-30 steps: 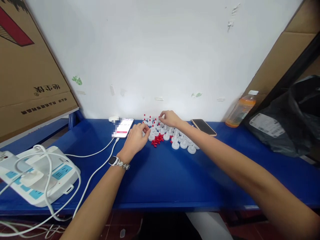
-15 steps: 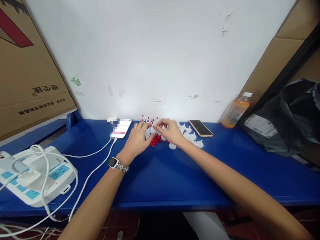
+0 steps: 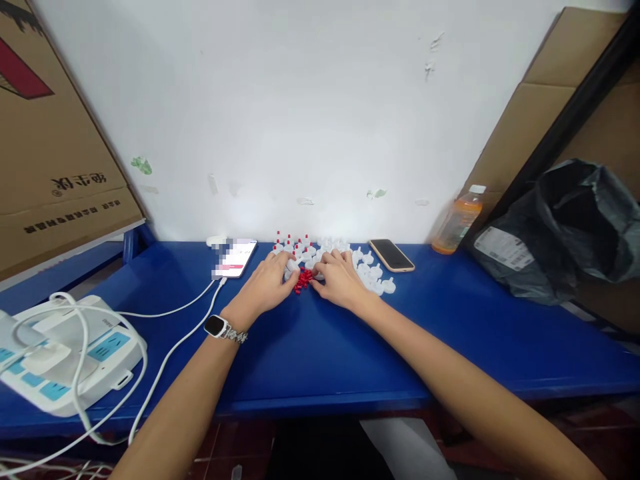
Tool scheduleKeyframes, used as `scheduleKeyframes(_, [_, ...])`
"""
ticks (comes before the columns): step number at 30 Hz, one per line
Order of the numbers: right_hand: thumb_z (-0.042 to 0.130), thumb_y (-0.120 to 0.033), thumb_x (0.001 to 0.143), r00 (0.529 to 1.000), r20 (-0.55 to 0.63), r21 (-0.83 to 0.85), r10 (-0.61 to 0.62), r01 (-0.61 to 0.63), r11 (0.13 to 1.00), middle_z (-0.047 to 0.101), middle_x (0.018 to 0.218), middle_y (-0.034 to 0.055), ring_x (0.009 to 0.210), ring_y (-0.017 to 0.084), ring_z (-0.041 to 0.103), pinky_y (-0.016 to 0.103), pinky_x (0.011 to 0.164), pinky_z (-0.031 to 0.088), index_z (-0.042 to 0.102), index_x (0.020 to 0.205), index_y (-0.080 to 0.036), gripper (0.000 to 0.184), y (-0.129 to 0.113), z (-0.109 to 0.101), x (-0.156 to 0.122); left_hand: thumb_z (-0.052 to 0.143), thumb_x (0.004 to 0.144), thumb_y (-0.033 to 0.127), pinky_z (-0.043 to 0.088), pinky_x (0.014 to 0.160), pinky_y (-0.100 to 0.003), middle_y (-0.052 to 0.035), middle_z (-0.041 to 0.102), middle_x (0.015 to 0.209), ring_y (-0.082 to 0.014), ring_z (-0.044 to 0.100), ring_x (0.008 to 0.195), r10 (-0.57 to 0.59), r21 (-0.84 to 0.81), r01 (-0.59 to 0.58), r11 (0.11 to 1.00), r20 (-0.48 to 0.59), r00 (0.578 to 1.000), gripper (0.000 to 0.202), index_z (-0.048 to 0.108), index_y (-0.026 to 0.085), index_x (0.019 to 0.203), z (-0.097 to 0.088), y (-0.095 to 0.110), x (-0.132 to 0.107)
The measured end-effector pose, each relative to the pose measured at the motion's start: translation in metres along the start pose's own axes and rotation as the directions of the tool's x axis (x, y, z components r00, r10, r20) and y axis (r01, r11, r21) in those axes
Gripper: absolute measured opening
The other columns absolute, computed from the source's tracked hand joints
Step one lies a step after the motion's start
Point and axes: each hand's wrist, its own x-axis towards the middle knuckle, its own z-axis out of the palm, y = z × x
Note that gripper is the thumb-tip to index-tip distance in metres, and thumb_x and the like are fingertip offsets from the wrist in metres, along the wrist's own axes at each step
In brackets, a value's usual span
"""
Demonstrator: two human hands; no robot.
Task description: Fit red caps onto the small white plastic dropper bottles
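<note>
My left hand is closed round a white plastic nozzle cap, its thumb to the front. Fingers curled, my right hand touches the right edge of a pile of small red tips; whether one is pinched in it is hidden. Behind my hands stand several white nozzle caps with red tips on them. More white nozzle caps without red tips lie to the right of my right hand, partly hidden by it.
A phone with a lit screen lies left, wired to a white power strip. A dark phone, an orange drink bottle and a black plastic bag are on the right. The blue table meets a white wall.
My hands, together at a white nozzle cap before, have come apart. The right hand has dropped to the red pile; the left keeps the cap. The view has shifted slightly.
</note>
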Motion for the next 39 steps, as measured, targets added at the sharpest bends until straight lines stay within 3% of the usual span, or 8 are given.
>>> scheduleKeyframes(6, [0.058, -0.028, 0.091, 0.999, 0.046, -0.044, -0.01, 0.012, 0.999, 0.063, 0.1, 0.0124, 0.103, 0.029, 0.05, 0.044, 0.088, 0.032, 0.072, 0.091, -0.018, 0.017, 0.001, 0.007, 0.004, 0.045, 0.095, 0.043, 0.049, 0.089, -0.044, -0.011, 0.061, 0.104, -0.0276, 0.058, 0.101, -0.011, -0.034, 0.012, 0.999, 0.031, 0.999, 0.038, 0.056, 0.019, 0.123, -0.002, 0.0, 0.001])
scheduleKeyframes(9, [0.061, -0.028, 0.088, 0.999, -0.023, 0.097, 0.024, -0.021, 0.995, 0.065, 0.1, 0.0106, 0.104, 0.028, 0.052, 0.045, 0.091, 0.034, 0.071, 0.086, -0.018, 0.013, 0.005, 0.002, 0.003, 0.044, 0.096, 0.044, 0.048, 0.091, -0.045, -0.0109, 0.062, 0.105, -0.0283, 0.057, 0.105, -0.007, -0.028, 0.008, 1.0, 0.046, 0.999, 0.039, 0.056, 0.019, 0.123, -0.002, 0.001, 0.0])
scheduleKeyframes(11, [0.062, -0.026, 0.086, 0.989, -0.088, 0.32, 0.121, -0.087, 0.943, 0.067, 0.096, 0.0082, 0.099, 0.025, 0.056, 0.042, 0.09, 0.039, 0.069, 0.085, -0.019, 0.011, 0.008, -0.003, 0.003, 0.043, 0.097, 0.044, 0.048, 0.093, -0.046, -0.0113, 0.063, 0.109, -0.0285, 0.056, 0.107, 0.004, -0.032, -0.003, 0.999, 0.049, 0.999, 0.04, 0.056, 0.018, 0.123, -0.001, 0.002, 0.0])
scheduleKeyframes(14, [0.062, -0.03, 0.086, 0.953, -0.079, 0.743, 0.292, -0.139, 0.655, 0.071, 0.087, 0.0057, 0.082, 0.019, 0.063, 0.032, 0.076, 0.047, 0.067, 0.087, -0.018, 0.013, 0.011, -0.009, 0.005, 0.041, 0.098, 0.046, 0.047, 0.096, -0.046, -0.0121, 0.062, 0.116, -0.0281, 0.056, 0.11, 0.029, -0.055, -0.027, 0.998, 0.048, 0.998, 0.042, 0.054, 0.017, 0.126, 0.002, 0.004, 0.0])
scheduleKeyframes(17, [0.067, -0.043, 0.083, 0.934, -0.021, 0.931, 0.355, -0.111, 0.347, 0.072, 0.08, 0.0058, 0.069, 0.016, 0.064, 0.028, 0.062, 0.047, 0.067, 0.086, -0.017, 0.027, 0.01, -0.009, 0.006, 0.039, 0.099, 0.047, 0.047, 0.098, -0.046, -0.012, 0.06, 0.119, -0.0273, 0.056, 0.111, 0.05, -0.078, -0.047, 0.996, 0.036, 0.998, 0.044, 0.052, 0.018, 0.13, 0.004, 0.008, 0.0])
scheduleKeyframes(26, [0.077, -0.057, 0.07, 0.888, -0.012, 0.99, 0.46, -0.055, 0.132, 0.061, 0.063, -0.0009, 0.057, 0.011, 0.052, 0.025, 0.054, 0.042, 0.06, 0.072, -0.019, 0.041, -0.005, 0.002, 0.007, 0.036, 0.101, 0.049, 0.049, 0.092, -0.046, -0.0115, 0.061, 0.11, -0.0264, 0.057, 0.104, 0.101, -0.124, -0.098, 0.987, 0.015, 0.995, 0.042, 0.052, 0.018, 0.125, 0.007, 0.017, -0.002])
scheduleKeyframes(32, [0.081, -0.055, 0.066, 0.919, 0.074, 0.995, 0.388, -0.093, 0.03, 0.06, 0.063, -0.0022, 0.056, 0.01, 0.05, 0.025, 0.055, 0.04, 0.057, 0.069, -0.02, 0.043, -0.003, -0.004, 0.008, 0.034, 0.103, 0.044, 0.049, 0.093, -0.045, -0.0125, 0.059, 0.113, -0.0258, 0.057, 0.106, 0.191, -0.121, -0.191, 0.974, -0.011, 0.981, 0.037, 0.049, 0.018, 0.124, 0.011, 0.016, -0.001])
scheduleKeyframes(39, [0.083, -0.054, 0.064, 0.953, 0.075, 0.996, 0.292, -0.083, 0.015, 0.058, 0.061, -0.004, 0.056, 0.009, 0.049, 0.024, 0.056, 0.039, 0.054, 0.068, -0.02, 0.046, -0.001, -0.015, 0.008, 0.031, 0.103, 0.043, 0.05, 0.095, -0.047, -0.0141, 0.056, 0.116, -0.0268, 0.057, 0.11, 0.197, -0.133, -0.199, 0.971, -0.026, 0.98, 0.039, 0.045, 0.016, 0.129, 0.015, 0.022, -0.002])
